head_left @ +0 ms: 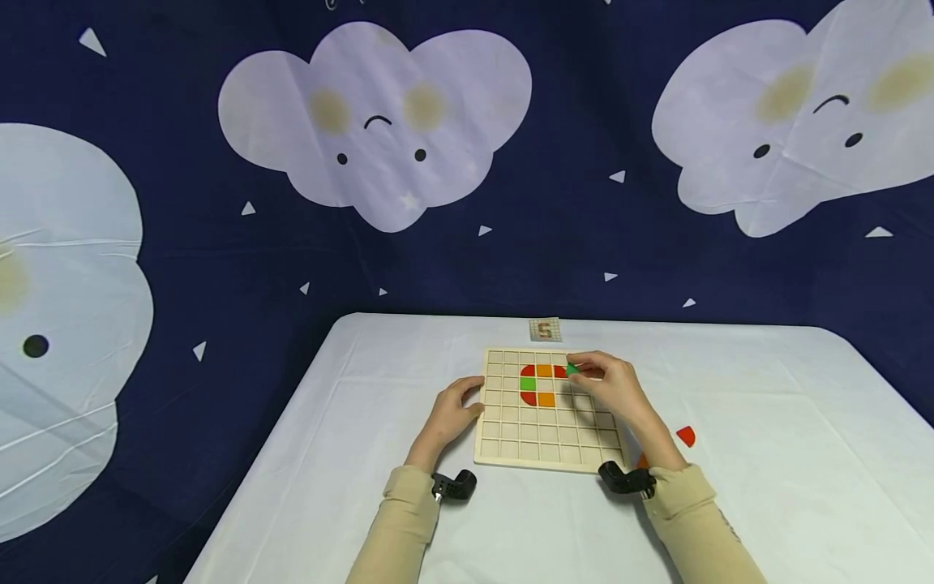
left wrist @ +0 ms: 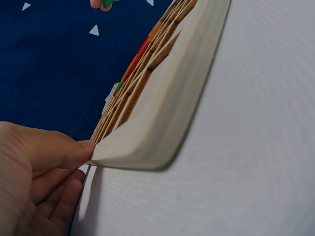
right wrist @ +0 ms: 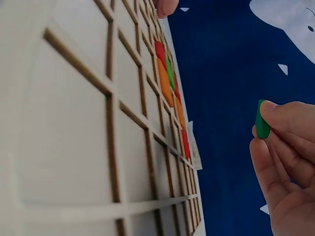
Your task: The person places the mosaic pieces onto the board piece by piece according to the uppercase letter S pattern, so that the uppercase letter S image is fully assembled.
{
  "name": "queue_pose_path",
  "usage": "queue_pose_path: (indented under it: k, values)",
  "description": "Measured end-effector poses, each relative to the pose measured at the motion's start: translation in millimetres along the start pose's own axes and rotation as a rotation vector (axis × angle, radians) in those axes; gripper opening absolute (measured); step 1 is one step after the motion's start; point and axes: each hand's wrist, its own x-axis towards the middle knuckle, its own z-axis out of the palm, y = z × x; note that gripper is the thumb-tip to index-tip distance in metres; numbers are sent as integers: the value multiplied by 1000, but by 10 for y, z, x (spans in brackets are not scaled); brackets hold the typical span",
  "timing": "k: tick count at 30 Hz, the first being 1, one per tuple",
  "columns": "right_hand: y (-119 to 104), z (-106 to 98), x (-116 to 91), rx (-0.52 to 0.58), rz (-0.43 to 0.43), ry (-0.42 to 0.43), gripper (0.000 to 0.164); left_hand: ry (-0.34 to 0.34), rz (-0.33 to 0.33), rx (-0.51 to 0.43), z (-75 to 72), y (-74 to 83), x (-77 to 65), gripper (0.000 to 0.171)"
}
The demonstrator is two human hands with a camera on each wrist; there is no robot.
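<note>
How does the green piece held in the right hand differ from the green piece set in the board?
Place: the held piece is in the air, while the set piece lies flat in a cell of the board.
Contact: the right hand pinches the held piece; neither hand touches the set piece.
Shade: in the head view, the held piece looks darker than the set piece.
Both are green.

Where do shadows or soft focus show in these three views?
Head: a soft shadow falls on the grid board near the right hand. Left wrist: the board's near corner looks soft. Right wrist: the board's nearest part blurs, the green piece looks clearer.
</note>
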Motion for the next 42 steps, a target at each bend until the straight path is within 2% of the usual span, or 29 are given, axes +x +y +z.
queue_pose_path:
  k: [11,22,31,42]
  values:
    - [107,136,-47,-1,41,-110,29,4,-7,-6,5,4,-1,44]
    - [210,250,-73,-5,52,-186,29,3,5,7,7,-4,-8,44]
    - [216,265,-91,-87,-41,-189,29,4,-3,2,13,-2,3,44]
    - [178,255,-103,-108,-49,-217,29,-5,-24,-3,-7,27,-1,44]
